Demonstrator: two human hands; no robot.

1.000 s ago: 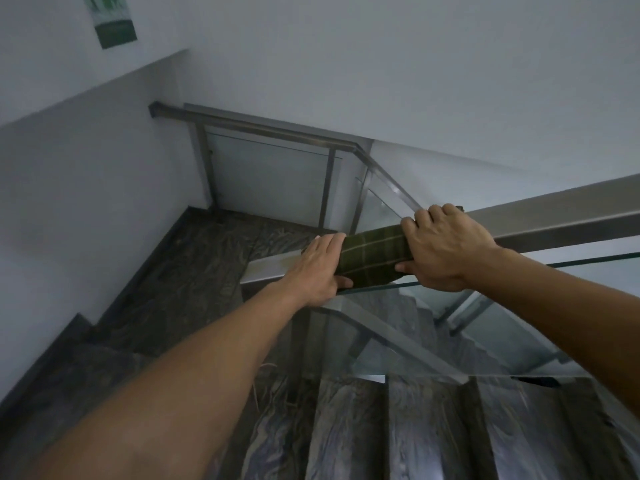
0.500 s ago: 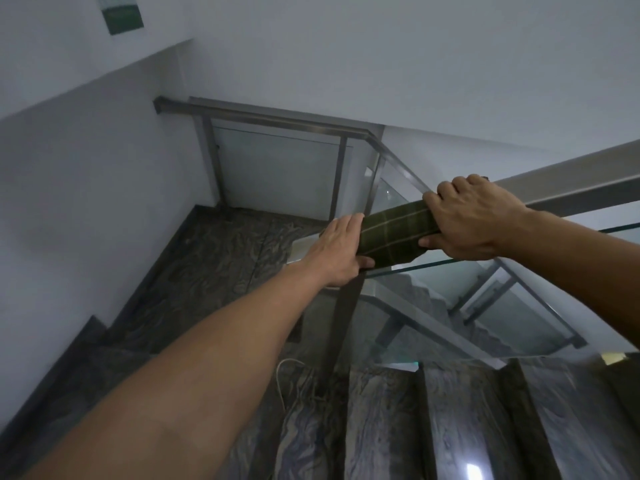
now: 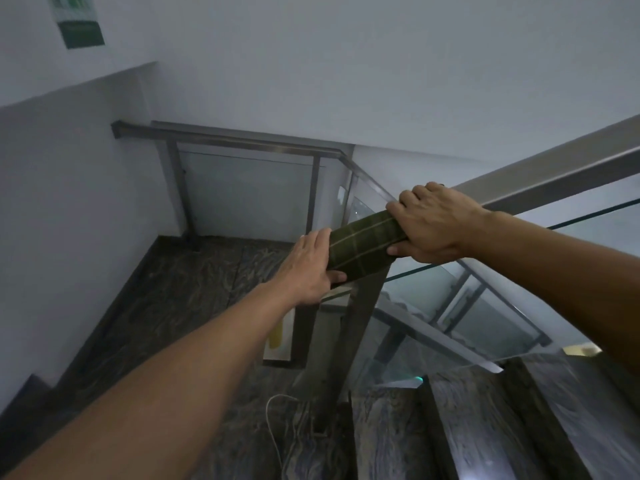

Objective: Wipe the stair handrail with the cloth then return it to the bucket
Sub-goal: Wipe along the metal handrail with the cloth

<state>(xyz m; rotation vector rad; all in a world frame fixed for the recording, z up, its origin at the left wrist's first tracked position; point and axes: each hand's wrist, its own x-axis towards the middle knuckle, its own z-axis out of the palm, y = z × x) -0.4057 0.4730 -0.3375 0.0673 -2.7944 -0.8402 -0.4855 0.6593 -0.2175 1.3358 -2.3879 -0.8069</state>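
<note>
While the bucket is nowhere in view, the wiping step looks to be the one in hand. Leftmost, the left hand (image 3: 310,268) lies flat with fingers together over the lower end of the green cloth (image 3: 363,247), thumb tucked beneath it. That cloth is wrapped round the handrail (image 3: 554,174) near its lower end. Further right, the right hand (image 3: 433,226) is clamped over the cloth's upper end and the rail. Next, I judge, both hands must slide the cloth along the rail under steady pressure.
</note>
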